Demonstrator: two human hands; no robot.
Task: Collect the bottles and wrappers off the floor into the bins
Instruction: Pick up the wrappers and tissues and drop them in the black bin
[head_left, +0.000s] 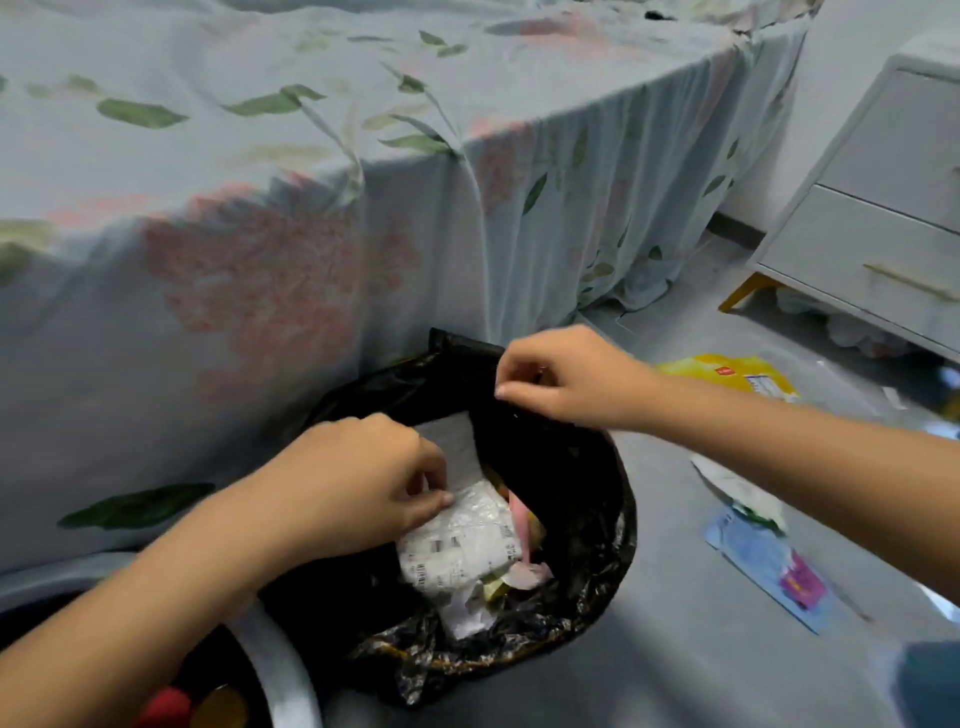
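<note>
While I look down over the bin, my right hand (571, 376) pinches the far edge of the black bin bag (566, 478), thumb and forefinger closed on the plastic and lifting it above the rim. My left hand (363, 475) is over the near side of the opening, its grip curled around the top of a white plastic wrapper (462, 540) printed with barcodes; the wrapper lies partly inside the bag, on top of crumpled paper and pink and yellow scraps (519, 571). A grey-white flap of the same sort of plastic (452, 441) stands up just beyond my left fingers, against the bag's inner wall.

The bag lines a bin that stands on the grey floor (701, 649), touching the drape of a floral bedsheet (260, 182) that hangs from the bed. At the lower left is the rim of a second bin, white (283, 670), with something red and something yellow inside; I cannot tell what they are.

To my right, on the floor, well apart from the bin, lie a yellow packet (727, 371), a torn white wrapper (737, 491) and, just beside it, a blue wrapper with a pink patch (769, 566). Beyond them stands a white drawer unit on yellow legs (872, 218).
</note>
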